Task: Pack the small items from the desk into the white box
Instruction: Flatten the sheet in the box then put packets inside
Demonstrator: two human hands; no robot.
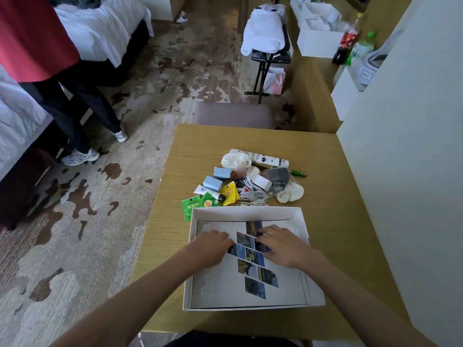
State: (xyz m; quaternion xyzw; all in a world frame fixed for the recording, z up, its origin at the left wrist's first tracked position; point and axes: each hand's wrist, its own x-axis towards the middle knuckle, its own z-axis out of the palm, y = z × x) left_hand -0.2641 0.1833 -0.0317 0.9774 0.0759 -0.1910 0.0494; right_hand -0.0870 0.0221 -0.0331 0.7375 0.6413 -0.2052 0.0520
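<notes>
Currently both hands sit inside the white box (246,211), which lies open on the near part of the tabletop (325,186). Left hand (213,246) and right hand (283,246) rest palm-down on a printed sheet (220,286) with a diagonal photo collage, lying on the box floor. Grip on each side: wide, fingers laid out on the paper, nothing held.

Small items heaped on the tabletop just beyond the box's far wall:
- green tea sachets (191,204)
- yellow sachet (229,192)
- white tube with a black cap (208,191)
- two pale blue blocks (221,172)
- coiled white cable (253,195)
- white charger block (261,182)
- grey pouch (276,176)
- white sock (290,192)
- white spray bottle (260,157) at the far edge of the heap
- short green stick (298,173)

Sachets and cable lie closest to the far wall; touching or just apart, cannot tell. Off to the left, a standing person (37,33) in a red top beside a bed (100,28).
</notes>
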